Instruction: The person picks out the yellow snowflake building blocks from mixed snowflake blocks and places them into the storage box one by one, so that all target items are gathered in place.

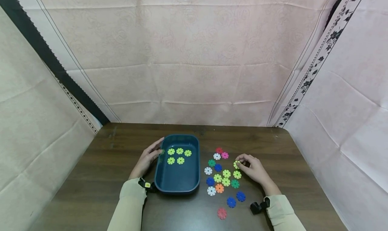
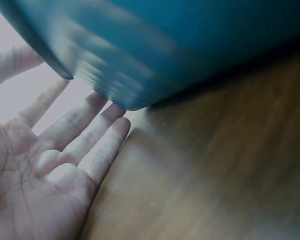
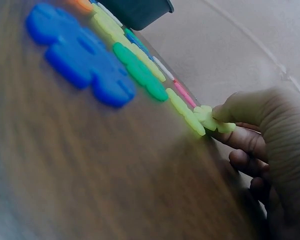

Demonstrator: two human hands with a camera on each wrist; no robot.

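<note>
Right hand (image 1: 256, 170): thumb and forefinger pinch a yellow-green snowflake disc (image 1: 236, 164) at its edge, grip clamped on it; the wrist view shows the disc (image 3: 210, 119) tilted, its lower rim touching the bench (image 1: 100, 163), the other fingers curled under. That disc sits at the right edge of a loose scatter of flat discs on the bench, just right of the tray. In the scatter: more yellow-green discs (image 1: 226, 173) near the middle, blue discs (image 1: 240, 196) toward the near side, white discs (image 1: 211, 191), green discs (image 1: 234, 184), an orange disc (image 1: 219, 188), a pink disc (image 1: 224, 155) and a red disc (image 1: 219, 150) at the far end, and one reddish disc (image 1: 222, 213) lying apart, nearest the person. Left hand (image 1: 148, 158): fingers straight and spread, grip apart, resting against the far left corner of the teal tray (image 1: 177, 185); the left wrist view shows the open palm (image 2: 50, 175) with fingertips at the tray's outer wall (image 2: 155, 45). Inside the tray, five yellow-green discs (image 1: 180, 151) lie in its far half, three in a row and two just behind them toward the person. Both forearms wear pale sleeves (image 1: 128, 204). Pinkish cloth (image 1: 182, 56) hangs behind and to both sides of the bench.
</note>
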